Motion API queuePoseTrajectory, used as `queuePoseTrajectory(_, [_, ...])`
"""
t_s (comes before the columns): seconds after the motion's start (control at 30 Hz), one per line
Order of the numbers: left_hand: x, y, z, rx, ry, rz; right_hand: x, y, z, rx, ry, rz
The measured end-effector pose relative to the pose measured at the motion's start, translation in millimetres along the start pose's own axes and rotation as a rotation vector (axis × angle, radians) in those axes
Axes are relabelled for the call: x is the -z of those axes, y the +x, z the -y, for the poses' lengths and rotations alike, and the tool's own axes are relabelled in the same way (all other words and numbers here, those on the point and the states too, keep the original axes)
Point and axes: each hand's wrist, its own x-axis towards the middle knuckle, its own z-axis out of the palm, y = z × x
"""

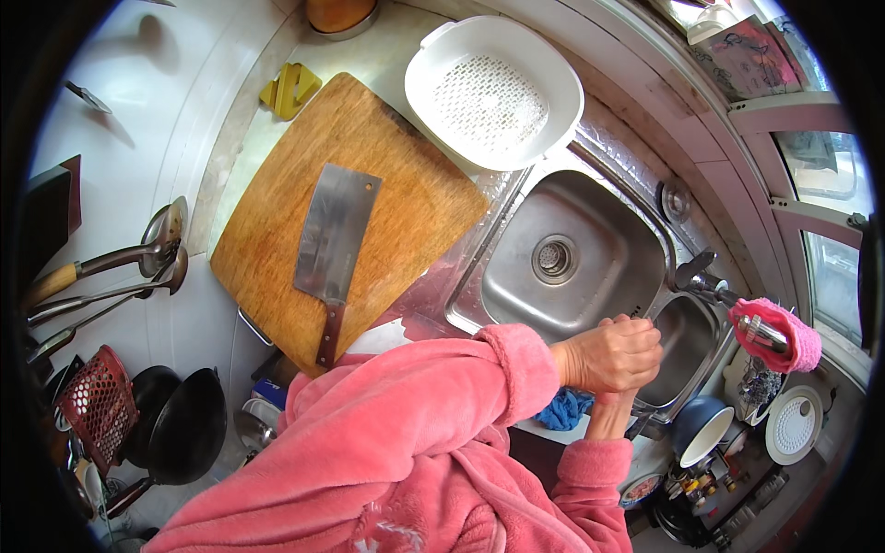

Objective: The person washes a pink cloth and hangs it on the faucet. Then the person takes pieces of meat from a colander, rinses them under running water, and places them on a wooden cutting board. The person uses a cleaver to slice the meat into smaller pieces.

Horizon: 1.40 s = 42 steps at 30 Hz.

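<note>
My left hand (pixel 608 356) is wrapped over my right hand (pixel 614 399), above the divider between the two basins of a stainless steel sink (pixel 577 266). Most of my right hand is hidden; its wrist shows below. Whether anything lies between the palms cannot be seen. To the left, a cleaver (pixel 337 235) with a dark wooden handle lies flat on a wooden cutting board (pixel 422 200). A blue cloth (pixel 563 409) is just below my left wrist. At the right is a faucet (pixel 709 285) whose spout (pixel 764 334) is wrapped in pink cloth.
A white perforated basin (pixel 494 93) stands behind the board, near a yellow plastic object (pixel 290 91). Ladles and a skimmer (pixel 162 238) hang at left above black pans (pixel 187 425). A blue bowl (pixel 702 430) and a white perforated lid (pixel 794 425) are at lower right.
</note>
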Motion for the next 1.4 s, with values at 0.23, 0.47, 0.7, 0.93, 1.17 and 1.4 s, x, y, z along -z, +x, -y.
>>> queuePoseTrajectory(0.23, [-3.8,-1.7,-0.4,0.007,0.032,-0.002,-1.5,1.7,-0.4,0.003,0.046,0.012])
queuePoseTrajectory(0.47, [6.1,-2.2,0.5,0.016,0.017,0.118,-4.3,4.2,2.4,0.012,0.030,0.014])
queuePoseTrajectory(0.7, [11.7,1.5,1.6,0.015,0.024,0.076,-7.4,3.9,3.9,0.025,0.022,0.013])
queuePoseTrajectory(0.93, [7.3,-6.3,0.2,0.037,0.002,0.119,-11.5,4.6,6.2,0.040,-0.006,-0.001])
queuePoseTrajectory(1.17, [8.7,-9.0,1.4,0.043,0.010,0.106,-15.3,7.0,7.6,0.070,-0.040,-0.015])
queuePoseTrajectory(1.4, [12.3,-4.0,1.3,0.037,0.004,0.093,-15.0,6.4,9.7,0.106,-0.091,-0.059])
